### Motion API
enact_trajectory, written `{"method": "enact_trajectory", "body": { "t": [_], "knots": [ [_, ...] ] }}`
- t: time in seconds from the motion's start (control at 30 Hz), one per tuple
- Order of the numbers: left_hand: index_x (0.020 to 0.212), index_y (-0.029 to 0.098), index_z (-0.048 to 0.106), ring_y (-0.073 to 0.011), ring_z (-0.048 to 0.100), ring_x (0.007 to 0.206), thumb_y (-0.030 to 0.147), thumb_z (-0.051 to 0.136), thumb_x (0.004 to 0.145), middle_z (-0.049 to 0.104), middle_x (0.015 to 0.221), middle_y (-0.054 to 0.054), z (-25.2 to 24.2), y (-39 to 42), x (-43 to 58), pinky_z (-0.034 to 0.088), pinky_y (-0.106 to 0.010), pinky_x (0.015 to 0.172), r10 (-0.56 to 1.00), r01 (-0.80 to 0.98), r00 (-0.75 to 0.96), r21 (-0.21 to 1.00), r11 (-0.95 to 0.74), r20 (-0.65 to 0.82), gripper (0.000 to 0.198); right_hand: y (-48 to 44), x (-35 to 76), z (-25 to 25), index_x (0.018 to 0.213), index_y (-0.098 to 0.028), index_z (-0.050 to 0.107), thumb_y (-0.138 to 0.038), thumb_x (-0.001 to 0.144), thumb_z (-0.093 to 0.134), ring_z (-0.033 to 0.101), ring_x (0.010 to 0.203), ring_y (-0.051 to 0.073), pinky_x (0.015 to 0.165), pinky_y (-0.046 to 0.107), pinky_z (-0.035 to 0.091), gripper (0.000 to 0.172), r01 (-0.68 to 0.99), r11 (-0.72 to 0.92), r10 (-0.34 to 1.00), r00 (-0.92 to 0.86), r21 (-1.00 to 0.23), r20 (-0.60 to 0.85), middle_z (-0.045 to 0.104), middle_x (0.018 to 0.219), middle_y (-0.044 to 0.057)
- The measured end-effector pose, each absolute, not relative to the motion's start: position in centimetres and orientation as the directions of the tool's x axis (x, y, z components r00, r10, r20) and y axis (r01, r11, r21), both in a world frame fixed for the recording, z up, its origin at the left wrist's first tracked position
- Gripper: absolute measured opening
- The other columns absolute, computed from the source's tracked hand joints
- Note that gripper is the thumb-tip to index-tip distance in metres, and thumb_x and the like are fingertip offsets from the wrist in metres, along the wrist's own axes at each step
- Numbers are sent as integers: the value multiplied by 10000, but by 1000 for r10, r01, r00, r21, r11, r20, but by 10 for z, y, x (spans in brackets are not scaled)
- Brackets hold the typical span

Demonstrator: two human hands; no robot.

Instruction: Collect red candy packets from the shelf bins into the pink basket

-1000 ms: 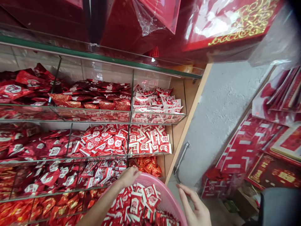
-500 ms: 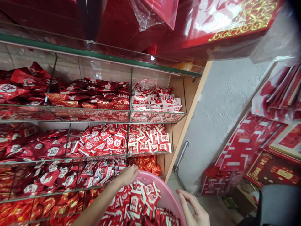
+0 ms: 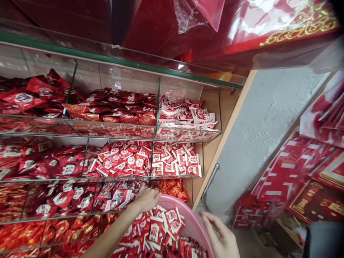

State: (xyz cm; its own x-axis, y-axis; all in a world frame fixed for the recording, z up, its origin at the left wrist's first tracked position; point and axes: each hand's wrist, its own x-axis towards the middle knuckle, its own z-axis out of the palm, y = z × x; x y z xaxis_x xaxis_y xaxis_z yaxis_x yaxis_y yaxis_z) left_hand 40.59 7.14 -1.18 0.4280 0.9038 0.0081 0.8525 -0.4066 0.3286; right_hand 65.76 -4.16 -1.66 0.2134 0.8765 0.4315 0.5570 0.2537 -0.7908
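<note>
A pink plastic basket (image 3: 194,221) full of small red-and-white wrapped packets (image 3: 154,229) is at the bottom centre, tilted toward me. My left hand (image 3: 147,199) is closed at its far rim, with the fingertips partly hidden. At the right side of the basket, my right hand (image 3: 219,236) presses against the rim, its thumb and forefinger lying along the outer edge and the other fingers out of sight. Beyond the left hand, a shelf compartment holds orange-red packets (image 3: 172,188). Just above sit red-and-white packets (image 3: 176,159) behind a low glass front.
Glass shelves (image 3: 118,139) with dividers hold several kinds of red packets on the left. Large red boxes (image 3: 150,32) overhang above. A wooden side panel (image 3: 228,130) ends the shelving beside a grey wall (image 3: 258,118). Red goods (image 3: 285,168) and a dark rounded object (image 3: 325,240) are at right.
The shelves, boxes and wall have shifted slightly right in view as the camera turned a little left. Both hands and the basket keep nearly the same places in the picture.
</note>
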Motion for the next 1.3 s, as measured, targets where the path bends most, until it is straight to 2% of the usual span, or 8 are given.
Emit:
{"method": "enact_trajectory", "body": {
  "t": [0.23,0.33,0.47,0.53,0.6,0.8,1.0,1.3],
  "knots": [
    [748,210,573,-219,594,787,467,177,890,670,791,-51,-11,70,403,299,-394,859,906,829,423,406,-384,-8,493,29,629,69,1003,-173,615,-377,806,523,612,933,202,823,324,481,299,383,493,844,6,-781,536,660,1022,90],
    [774,216,582,-231,599,822,475,188,889,675,832,-53,-13,71,402,298,-409,874,909,826,416,421,-375,-7,485,77,624,100,990,-151,591,-367,801,497,625,661,171,640,272,472,302,458,455,823,112,-764,558,682,715,51],
    [782,220,590,-227,599,830,487,206,882,674,851,-55,-14,71,402,296,-423,897,918,824,397,445,-351,-12,478,119,621,128,655,-172,602,-301,760,491,551,491,154,534,244,375,200,583,299,803,274,-756,530,592,471,21],
    [784,219,592,-221,598,830,495,214,877,670,847,-58,-15,72,401,313,-405,884,921,828,391,441,-347,-9,478,125,620,132,508,-186,538,-272,734,495,536,494,153,539,247,353,245,581,283,798,298,-763,523,579,453,34],
    [789,217,594,-218,598,829,499,221,873,663,840,-62,-17,72,400,343,-369,843,920,827,391,439,-351,-2,475,127,618,130,478,-193,506,-271,719,510,534,510,151,540,244,347,253,545,289,798,317,-787,512,586,468,39],
    [786,209,587,-220,590,795,549,246,854,640,836,-69,-18,72,397,379,-293,682,919,809,394,479,-340,-15,486,136,613,120,692,-181,512,-250,750,487,420,338,97,359,215,283,94,263,225,861,397,-938,318,602,491,10],
    [833,207,596,-217,577,788,621,274,816,630,878,-67,-13,70,396,373,-273,623,918,799,391,519,-303,-66,525,150,609,126,646,-177,460,-176,761,481,370,292,65,274,179,224,117,-2,163,900,410,-987,148,582,442,19],
    [886,211,596,-214,583,800,626,327,801,633,899,-62,-19,71,394,367,-260,639,912,788,408,522,-326,-47,502,165,600,124,600,-165,534,-167,699,534,420,315,100,285,209,250,99,-45,193,880,449,-980,153,565,411,39]
  ]
}}
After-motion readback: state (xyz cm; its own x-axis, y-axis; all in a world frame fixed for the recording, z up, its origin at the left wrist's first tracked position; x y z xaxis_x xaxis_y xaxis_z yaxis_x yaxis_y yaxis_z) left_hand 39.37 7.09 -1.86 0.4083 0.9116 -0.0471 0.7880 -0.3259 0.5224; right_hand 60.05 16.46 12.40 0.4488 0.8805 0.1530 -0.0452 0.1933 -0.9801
